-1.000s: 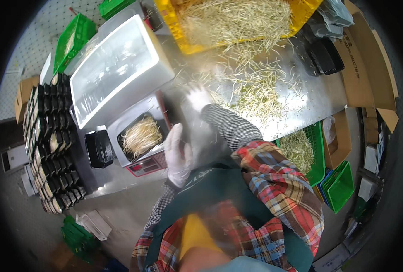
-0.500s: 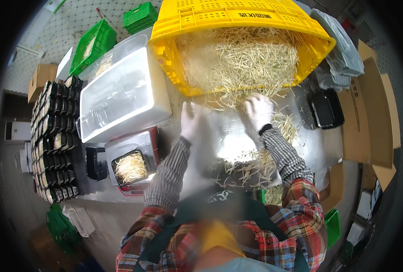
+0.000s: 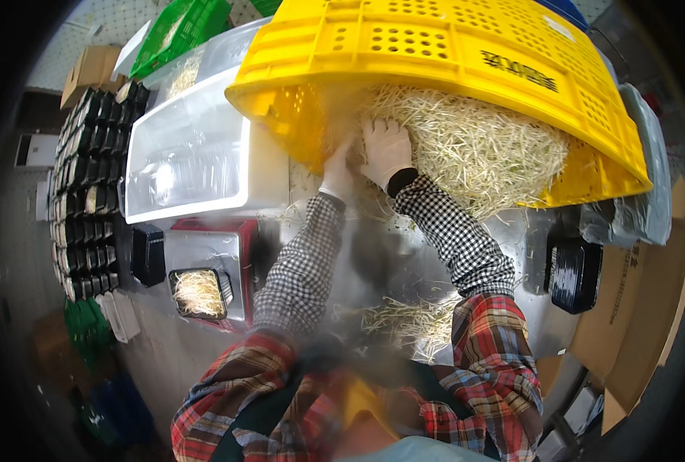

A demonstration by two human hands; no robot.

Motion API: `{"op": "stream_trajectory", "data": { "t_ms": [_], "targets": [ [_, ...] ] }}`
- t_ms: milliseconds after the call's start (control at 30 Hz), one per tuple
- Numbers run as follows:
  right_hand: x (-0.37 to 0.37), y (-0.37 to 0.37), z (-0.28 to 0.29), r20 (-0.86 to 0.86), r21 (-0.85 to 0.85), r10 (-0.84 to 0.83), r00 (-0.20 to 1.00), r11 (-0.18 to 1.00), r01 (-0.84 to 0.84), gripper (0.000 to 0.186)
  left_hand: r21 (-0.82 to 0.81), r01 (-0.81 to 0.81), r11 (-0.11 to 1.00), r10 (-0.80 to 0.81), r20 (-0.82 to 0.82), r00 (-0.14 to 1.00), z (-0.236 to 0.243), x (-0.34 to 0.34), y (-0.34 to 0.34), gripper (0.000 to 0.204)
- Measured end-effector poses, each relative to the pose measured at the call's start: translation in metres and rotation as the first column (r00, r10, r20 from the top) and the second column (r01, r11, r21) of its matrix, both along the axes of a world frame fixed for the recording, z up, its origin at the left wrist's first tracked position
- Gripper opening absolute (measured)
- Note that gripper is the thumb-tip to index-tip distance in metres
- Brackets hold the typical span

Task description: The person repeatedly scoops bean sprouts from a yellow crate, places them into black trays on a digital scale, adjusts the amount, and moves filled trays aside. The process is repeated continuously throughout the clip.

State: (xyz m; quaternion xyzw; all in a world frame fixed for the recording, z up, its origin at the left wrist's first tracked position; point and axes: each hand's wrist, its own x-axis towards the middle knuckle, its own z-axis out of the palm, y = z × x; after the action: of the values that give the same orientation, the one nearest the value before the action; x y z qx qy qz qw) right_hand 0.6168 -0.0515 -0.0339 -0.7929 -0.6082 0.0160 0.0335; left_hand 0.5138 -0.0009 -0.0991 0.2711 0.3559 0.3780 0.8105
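While both gloved hands reach into the tipped yellow crate (image 3: 466, 69), the right hand (image 3: 385, 148) lies spread on the bean sprouts (image 3: 473, 150); the left hand (image 3: 338, 171) is blurred, grip unclear. Sprouts lie right of both, right hand nearer.
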Motion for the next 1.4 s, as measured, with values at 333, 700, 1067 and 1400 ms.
{"op": "stream_trajectory", "data": {
  "t_ms": [333, 700, 1067, 1400],
  "targets": [
    [-0.008, -0.013, -0.029, -0.095, 0.33, 0.114, 0.989, 0.941, -0.077, 0.093, 0.072, 0.088, 0.993, -0.1, 0.179, 0.979, -0.052, -0.009, 0.001, 0.042],
    [-0.067, -0.117, 0.067, -0.367, 0.226, 0.288, 0.885, 0.95, -0.215, 0.093, -0.073, 0.148, 0.986, -0.127, 0.238, 0.963, 0.082, -0.114, -0.125, 0.049],
    [-0.049, -0.22, -0.029, -0.415, -0.016, -0.119, 0.902, 0.992, 0.123, 0.08, -0.35, 0.484, 0.802, -0.584, -0.29, 0.758, 0.015, -0.282, -0.193, 0.062],
    [-0.183, -0.216, -0.042, -0.063, 0.039, -0.028, 0.998, 0.999, 0.03, 0.095, 0.149, 0.928, -0.342, 0.543, -0.775, 0.325, 0.005, -0.189, -0.122, 0.074]
  ]
}}
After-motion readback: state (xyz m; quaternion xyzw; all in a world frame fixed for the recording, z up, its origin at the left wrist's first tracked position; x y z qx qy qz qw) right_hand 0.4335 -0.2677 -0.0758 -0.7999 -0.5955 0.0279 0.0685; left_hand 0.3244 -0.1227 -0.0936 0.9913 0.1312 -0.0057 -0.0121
